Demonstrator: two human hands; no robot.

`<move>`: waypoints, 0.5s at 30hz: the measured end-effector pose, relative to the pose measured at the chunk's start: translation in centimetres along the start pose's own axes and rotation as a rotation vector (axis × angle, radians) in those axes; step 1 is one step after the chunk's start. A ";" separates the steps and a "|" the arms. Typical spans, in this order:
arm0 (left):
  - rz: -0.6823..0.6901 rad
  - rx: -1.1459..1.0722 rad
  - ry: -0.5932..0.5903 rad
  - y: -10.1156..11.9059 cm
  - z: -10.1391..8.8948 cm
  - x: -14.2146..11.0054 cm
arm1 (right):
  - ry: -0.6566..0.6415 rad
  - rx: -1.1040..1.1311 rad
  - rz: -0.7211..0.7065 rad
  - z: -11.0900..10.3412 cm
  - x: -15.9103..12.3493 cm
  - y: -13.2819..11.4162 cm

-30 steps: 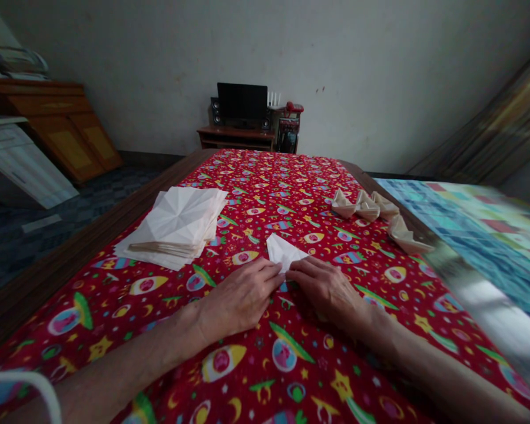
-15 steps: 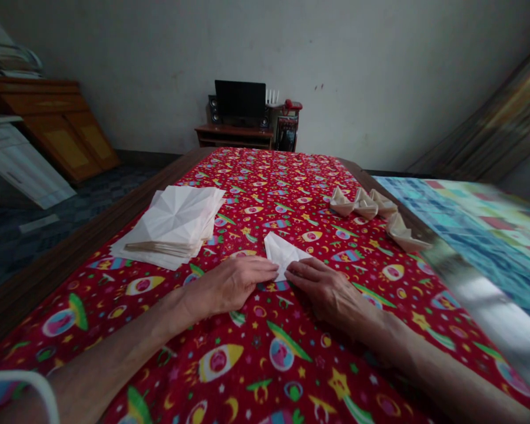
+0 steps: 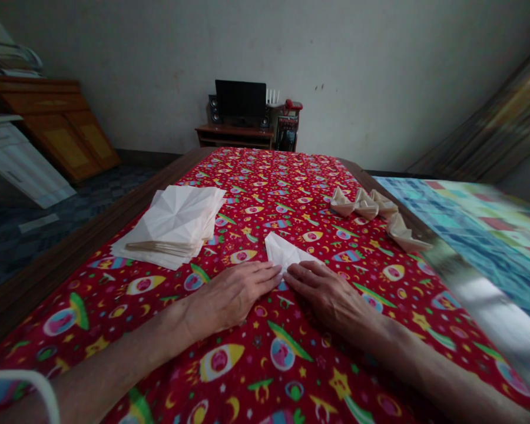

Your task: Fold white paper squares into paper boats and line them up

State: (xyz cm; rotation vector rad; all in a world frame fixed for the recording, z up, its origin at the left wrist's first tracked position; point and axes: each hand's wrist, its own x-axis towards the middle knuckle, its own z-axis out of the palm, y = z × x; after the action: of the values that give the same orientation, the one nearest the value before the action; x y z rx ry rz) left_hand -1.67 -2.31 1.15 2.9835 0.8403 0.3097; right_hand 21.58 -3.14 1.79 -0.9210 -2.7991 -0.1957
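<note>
White folded paper [image 3: 281, 251] lies near centre on the red rocket-print tablecloth [image 3: 251, 377]. Left hand [image 3: 236, 291] touches its near left edge, fingers nearly straight, together; right hand [image 3: 331, 294] rests over its right side, fingers bent. Cannot tell whether either grips. Creased paper stack [image 3: 176, 215] sits farther left; four boat-shaped paper folds [image 3: 365, 206], farther right.

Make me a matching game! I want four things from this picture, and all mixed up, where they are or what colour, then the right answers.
Things:
1. Pile of creased paper
2. Four folded paper shapes
3. White folded piece
4. Monitor

Places and colours:
A. At the fingertips of the left hand and right hand
B. Black, near the far wall
C. Toward the right edge of the red cloth
D. On the cloth's left side

Right pairs: 1-D, 2-C, 3-A, 4-B
</note>
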 end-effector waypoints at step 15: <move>0.002 -0.010 0.012 0.2 -0.4 0.3 | 0.121 -0.231 0.061 0.6 -2.6 0.0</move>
State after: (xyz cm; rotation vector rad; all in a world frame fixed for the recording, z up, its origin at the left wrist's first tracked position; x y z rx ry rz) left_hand -1.36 -2.30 1.59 2.9762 0.8343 0.3307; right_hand 23.57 -4.56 0.68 -1.0047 -2.6717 -0.5566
